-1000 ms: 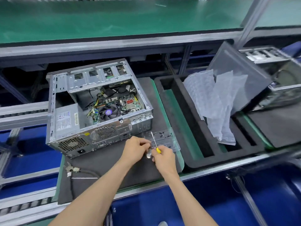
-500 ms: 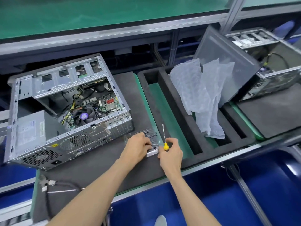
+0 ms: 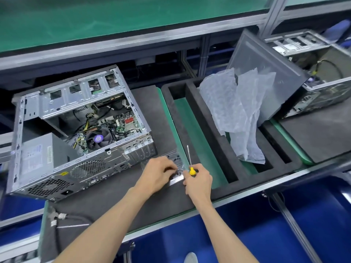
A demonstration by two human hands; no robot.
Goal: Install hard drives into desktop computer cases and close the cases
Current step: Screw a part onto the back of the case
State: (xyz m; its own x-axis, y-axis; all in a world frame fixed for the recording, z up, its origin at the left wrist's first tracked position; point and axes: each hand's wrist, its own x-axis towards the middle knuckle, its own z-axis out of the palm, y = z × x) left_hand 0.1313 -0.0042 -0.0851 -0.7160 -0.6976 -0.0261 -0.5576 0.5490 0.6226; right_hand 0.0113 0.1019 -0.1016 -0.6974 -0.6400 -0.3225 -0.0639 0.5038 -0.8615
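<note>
Head view: right hand curled around yellow-handled screwdriver, left hand fingers pinching bagged hard drive.

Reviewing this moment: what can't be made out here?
- Head view: the small metal part both hands work on is mostly covered by the left hand and right hand; its identity is unclear.
- Screwdriver: most of the yellow handle sits inside the right hand.
- Second case: cut off by the right edge, partly behind a leaning grey side panel.
</note>
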